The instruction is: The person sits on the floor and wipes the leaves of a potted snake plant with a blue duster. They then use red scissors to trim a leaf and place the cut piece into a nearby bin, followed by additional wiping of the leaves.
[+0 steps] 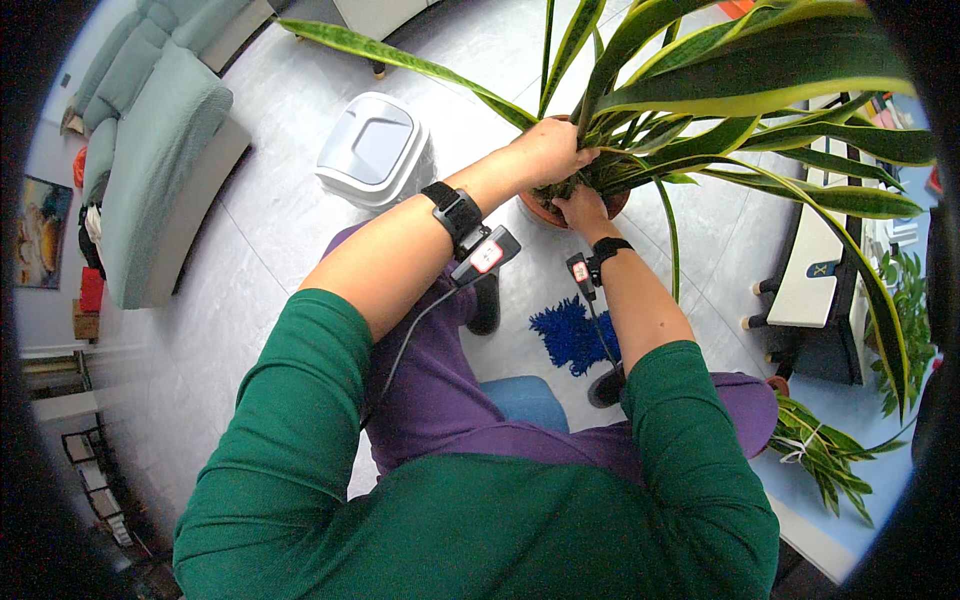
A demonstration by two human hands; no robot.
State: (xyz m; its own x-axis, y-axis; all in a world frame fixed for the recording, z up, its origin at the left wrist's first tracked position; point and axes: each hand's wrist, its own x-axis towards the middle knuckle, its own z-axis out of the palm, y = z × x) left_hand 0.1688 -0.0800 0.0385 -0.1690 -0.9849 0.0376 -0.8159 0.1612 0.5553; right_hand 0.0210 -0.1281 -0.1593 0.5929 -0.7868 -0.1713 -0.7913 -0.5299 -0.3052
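Observation:
A large snake plant (720, 97) with yellow-edged leaves stands in a round terracotta-coloured pot (551, 212) on the floor before me. My left hand (550, 152) is closed around the base of its leaves, above the pot. Lower down, my right hand (583, 206) reaches over the near rim, its fingertips against the soil and the leaf bases. Those fingertips are partly hidden, so I cannot tell whether they pinch anything. One long leaf sticks out to the left, while most of the others lean right.
A white bin with a grey lid (375, 142) stands left of the pot. Blue shaggy cloth (570, 334) lies between my feet. A pale green sofa (169, 157) is at far left, a white-and-black cabinet (806, 277) at right. A smaller tied snake plant (821, 450) sits by my right knee.

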